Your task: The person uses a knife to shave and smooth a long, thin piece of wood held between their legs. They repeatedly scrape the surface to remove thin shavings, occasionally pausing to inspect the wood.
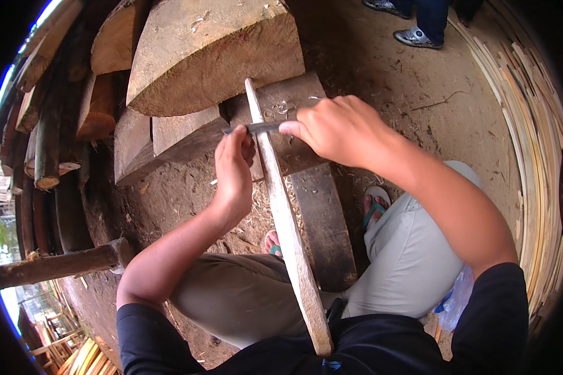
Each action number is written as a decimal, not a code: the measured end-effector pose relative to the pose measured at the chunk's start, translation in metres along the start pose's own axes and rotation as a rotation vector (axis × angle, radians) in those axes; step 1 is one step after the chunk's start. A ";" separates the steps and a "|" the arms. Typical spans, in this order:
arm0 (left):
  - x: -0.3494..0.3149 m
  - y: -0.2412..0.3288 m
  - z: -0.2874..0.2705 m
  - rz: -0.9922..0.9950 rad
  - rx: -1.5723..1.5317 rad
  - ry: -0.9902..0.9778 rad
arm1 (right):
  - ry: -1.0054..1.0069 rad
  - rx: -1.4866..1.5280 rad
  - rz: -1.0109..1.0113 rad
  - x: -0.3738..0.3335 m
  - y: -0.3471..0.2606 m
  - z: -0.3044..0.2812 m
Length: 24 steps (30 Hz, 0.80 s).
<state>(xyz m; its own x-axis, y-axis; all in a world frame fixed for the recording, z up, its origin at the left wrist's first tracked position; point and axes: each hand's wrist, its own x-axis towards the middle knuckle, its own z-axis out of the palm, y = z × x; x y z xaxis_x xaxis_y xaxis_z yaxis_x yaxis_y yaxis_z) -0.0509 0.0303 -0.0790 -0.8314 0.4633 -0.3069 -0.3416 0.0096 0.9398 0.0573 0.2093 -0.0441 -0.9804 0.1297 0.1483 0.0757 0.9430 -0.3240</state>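
Left hand (234,167) pinches, right hand (344,132) grips a blade (268,127) across the whittled stick (283,215); a snag could jerk it into the left hand.

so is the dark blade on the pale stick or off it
On, it appears: the dark blade crosses the upper part of the pale stick, between the left hand and the right hand.

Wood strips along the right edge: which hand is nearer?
Right. The right hand is left of the strips; the left hand is farther left, across the pale stick.
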 end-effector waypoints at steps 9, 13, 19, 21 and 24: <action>0.001 0.004 -0.002 -0.089 0.006 -0.043 | -0.031 0.011 0.009 0.000 0.001 -0.004; 0.008 -0.001 0.004 0.030 0.029 0.019 | -0.058 0.016 0.001 0.007 0.004 -0.006; 0.004 0.001 0.004 -0.007 0.052 -0.015 | -0.029 0.025 0.026 -0.003 0.003 -0.002; 0.014 0.001 0.003 0.039 0.018 -0.030 | -0.024 0.021 0.005 0.006 0.004 -0.003; 0.011 0.001 0.003 0.005 0.007 -0.023 | -0.021 0.016 0.015 0.005 0.004 -0.002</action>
<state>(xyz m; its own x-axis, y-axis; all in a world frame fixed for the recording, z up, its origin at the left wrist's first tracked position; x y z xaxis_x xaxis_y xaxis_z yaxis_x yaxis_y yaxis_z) -0.0587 0.0383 -0.0805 -0.8228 0.4834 -0.2988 -0.3344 0.0133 0.9423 0.0532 0.2140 -0.0424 -0.9828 0.1371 0.1234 0.0877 0.9359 -0.3410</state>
